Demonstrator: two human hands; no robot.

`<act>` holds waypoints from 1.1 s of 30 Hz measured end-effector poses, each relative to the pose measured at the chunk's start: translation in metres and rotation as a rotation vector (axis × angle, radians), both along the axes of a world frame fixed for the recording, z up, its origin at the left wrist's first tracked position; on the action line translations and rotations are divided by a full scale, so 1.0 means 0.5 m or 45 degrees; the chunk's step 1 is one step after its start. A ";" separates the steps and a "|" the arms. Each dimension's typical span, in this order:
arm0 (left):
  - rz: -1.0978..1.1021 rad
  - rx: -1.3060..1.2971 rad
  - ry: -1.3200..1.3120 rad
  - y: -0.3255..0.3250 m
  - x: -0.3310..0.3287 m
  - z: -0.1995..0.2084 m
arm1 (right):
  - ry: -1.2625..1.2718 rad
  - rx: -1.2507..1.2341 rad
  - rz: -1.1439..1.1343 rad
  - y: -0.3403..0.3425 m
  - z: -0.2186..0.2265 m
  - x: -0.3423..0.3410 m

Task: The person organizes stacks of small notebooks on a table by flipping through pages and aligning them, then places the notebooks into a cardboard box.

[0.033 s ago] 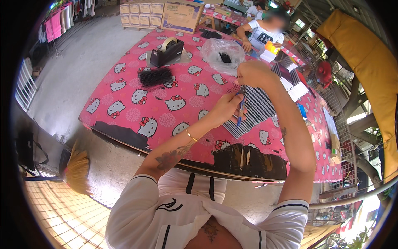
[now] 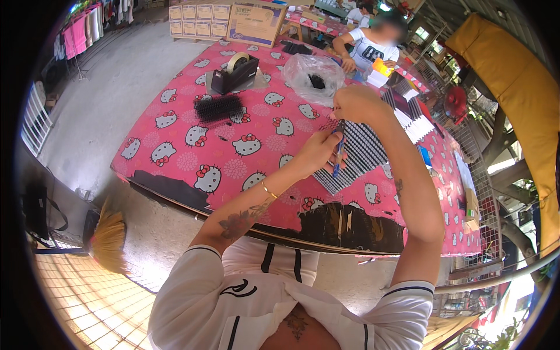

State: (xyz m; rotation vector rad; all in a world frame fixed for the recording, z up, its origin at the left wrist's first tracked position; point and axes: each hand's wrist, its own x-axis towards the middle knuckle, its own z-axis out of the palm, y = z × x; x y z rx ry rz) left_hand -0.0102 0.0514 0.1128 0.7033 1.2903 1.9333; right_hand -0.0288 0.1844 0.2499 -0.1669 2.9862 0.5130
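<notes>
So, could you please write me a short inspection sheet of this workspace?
Surface: table under a pink cartoon-cat cloth, worn dark along the near edge.
Job's things: thin blue stick and small dark piece, held over a black-and-white patterned sheet.
Clutter: black tape dispenser, black bristly pad, clear plastic bag, cardboard boxes.
Hands: left hand grips the stick; right hand pinches the dark piece.
Cables: nothing seen.
Surroundings: seated person across the table, broom on the floor, yellow cloth at right.
</notes>
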 end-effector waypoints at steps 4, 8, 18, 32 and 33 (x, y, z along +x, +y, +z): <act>0.008 0.005 -0.001 0.000 -0.002 0.006 | 0.022 0.026 0.035 -0.001 0.000 0.000; 0.018 0.002 0.152 -0.001 -0.004 0.000 | 0.041 0.046 0.027 0.010 -0.007 -0.003; 0.038 -0.051 0.000 0.007 0.003 -0.044 | 0.091 0.030 0.001 -0.005 -0.025 -0.014; -0.030 -0.078 0.010 -0.014 -0.009 -0.002 | -0.033 0.070 -0.010 -0.023 -0.006 0.001; -0.012 -0.072 0.014 -0.011 -0.010 -0.002 | -0.034 0.065 -0.013 -0.025 -0.004 0.002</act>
